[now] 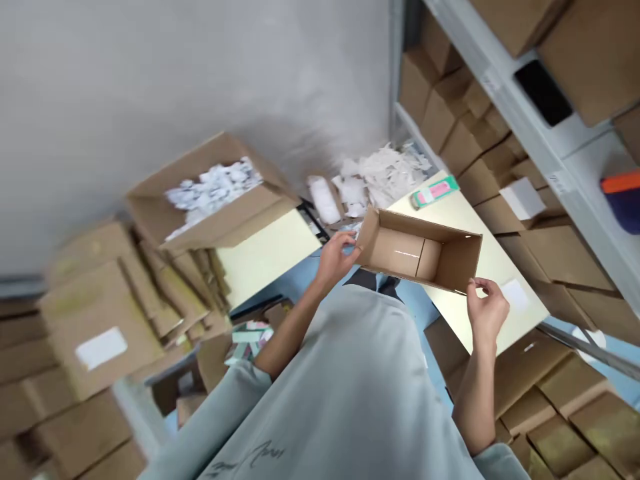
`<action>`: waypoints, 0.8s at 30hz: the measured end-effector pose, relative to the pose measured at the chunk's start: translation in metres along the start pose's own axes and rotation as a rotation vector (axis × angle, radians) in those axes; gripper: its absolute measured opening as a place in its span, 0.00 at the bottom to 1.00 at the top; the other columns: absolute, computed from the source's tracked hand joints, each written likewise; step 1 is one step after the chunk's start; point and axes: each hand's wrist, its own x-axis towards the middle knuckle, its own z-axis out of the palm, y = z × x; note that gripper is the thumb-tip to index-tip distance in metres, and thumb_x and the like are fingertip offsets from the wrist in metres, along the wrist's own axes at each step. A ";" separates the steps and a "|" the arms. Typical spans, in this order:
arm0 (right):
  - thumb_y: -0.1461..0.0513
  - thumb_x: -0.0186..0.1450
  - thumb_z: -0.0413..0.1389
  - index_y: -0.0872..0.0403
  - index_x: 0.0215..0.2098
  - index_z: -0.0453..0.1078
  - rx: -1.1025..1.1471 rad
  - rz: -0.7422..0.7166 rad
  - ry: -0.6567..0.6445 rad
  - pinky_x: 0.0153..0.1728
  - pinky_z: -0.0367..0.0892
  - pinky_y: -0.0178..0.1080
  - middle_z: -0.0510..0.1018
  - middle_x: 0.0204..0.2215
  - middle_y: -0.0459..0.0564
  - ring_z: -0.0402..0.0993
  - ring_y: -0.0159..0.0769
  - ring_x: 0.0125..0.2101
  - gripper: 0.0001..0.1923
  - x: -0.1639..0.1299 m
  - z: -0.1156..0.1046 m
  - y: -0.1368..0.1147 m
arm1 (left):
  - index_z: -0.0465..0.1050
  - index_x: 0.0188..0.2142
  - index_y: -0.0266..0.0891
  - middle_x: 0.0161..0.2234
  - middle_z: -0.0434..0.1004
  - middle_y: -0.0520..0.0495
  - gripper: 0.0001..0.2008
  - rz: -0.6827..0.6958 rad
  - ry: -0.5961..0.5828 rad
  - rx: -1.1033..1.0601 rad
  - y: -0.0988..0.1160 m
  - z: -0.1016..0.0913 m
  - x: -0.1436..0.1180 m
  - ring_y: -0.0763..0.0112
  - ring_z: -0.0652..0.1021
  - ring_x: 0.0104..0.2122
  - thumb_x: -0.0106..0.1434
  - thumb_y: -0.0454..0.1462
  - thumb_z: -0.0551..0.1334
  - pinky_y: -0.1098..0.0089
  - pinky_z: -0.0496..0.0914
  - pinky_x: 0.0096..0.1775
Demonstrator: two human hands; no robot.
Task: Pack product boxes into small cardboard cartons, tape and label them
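Observation:
An open-topped brown cardboard box [400, 245] with nothing inside it is held up in front of me, its opening towards the camera. My left hand [339, 257] pinches the box's left end. At the lower right corner, my right hand [486, 308] grips the edge between thumb and fingers. Behind the box is a pale yellow tabletop [520, 320]. A green and pink packet [435, 192] lies on that tabletop, just beyond the box.
A large carton [150, 193] of white crumpled paper stands at left, near a heap of white paper scraps [385, 173]. Flattened cardboard [95, 293] is stacked at far left. Shelving [500, 87] with brown boxes runs along the right. A dark phone-like slab [543, 92] rests there.

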 end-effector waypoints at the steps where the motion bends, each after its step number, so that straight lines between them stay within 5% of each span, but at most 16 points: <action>1: 0.48 0.68 0.57 0.50 0.36 0.80 0.027 -0.047 -0.048 0.49 0.75 0.51 0.88 0.36 0.59 0.84 0.55 0.40 0.16 0.000 0.007 -0.013 | 0.74 0.34 0.45 0.59 0.84 0.41 0.06 -0.033 0.057 -0.006 -0.009 -0.019 -0.017 0.54 0.83 0.59 0.66 0.38 0.69 0.53 0.80 0.62; 6: 0.48 0.68 0.57 0.49 0.36 0.77 0.142 -0.288 -0.238 0.49 0.75 0.50 0.88 0.37 0.57 0.83 0.53 0.41 0.15 -0.019 0.041 -0.089 | 0.75 0.33 0.44 0.56 0.85 0.41 0.07 -0.200 0.327 -0.067 -0.052 -0.102 -0.086 0.55 0.84 0.58 0.64 0.42 0.70 0.52 0.81 0.62; 13: 0.48 0.72 0.55 0.49 0.38 0.76 0.177 -0.546 -0.364 0.42 0.74 0.45 0.85 0.36 0.53 0.78 0.43 0.32 0.16 -0.087 0.090 -0.196 | 0.75 0.35 0.43 0.56 0.85 0.41 0.07 -0.321 0.606 -0.152 -0.125 -0.181 -0.129 0.57 0.84 0.58 0.64 0.42 0.69 0.54 0.81 0.62; 24: 0.50 0.75 0.53 0.52 0.44 0.77 0.096 -0.748 -0.470 0.47 0.74 0.47 0.86 0.41 0.57 0.78 0.42 0.32 0.17 -0.178 0.232 -0.357 | 0.75 0.39 0.44 0.52 0.85 0.40 0.10 -0.359 0.806 -0.145 -0.254 -0.302 -0.177 0.53 0.84 0.56 0.68 0.46 0.69 0.55 0.79 0.61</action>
